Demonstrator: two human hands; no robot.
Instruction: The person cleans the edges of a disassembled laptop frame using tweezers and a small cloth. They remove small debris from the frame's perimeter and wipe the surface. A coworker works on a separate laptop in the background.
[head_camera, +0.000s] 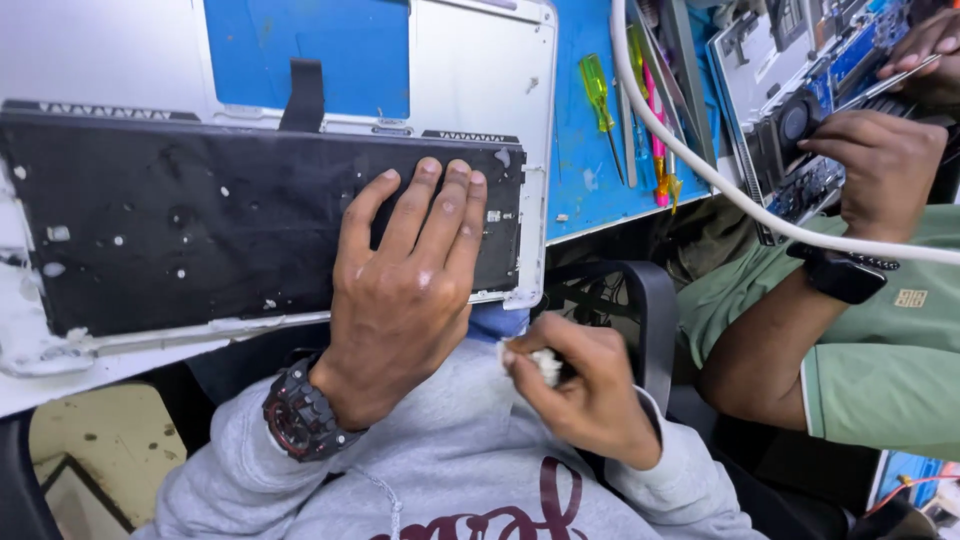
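Pressing left hand (405, 290), fingers flat, on black keyboard backing (200, 235) centre-left of frame; right hand (585, 390) is pinching white wad (545, 365). Cleaning step seemingly underway; next move is calling for wad brought onto residue.

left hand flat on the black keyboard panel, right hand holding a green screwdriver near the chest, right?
Not quite. The head view shows the right hand pinching a small white wad, like cotton or tissue, not a screwdriver. The green-handled screwdriver lies untouched on the blue mat. The left hand does rest flat on the black keyboard panel.
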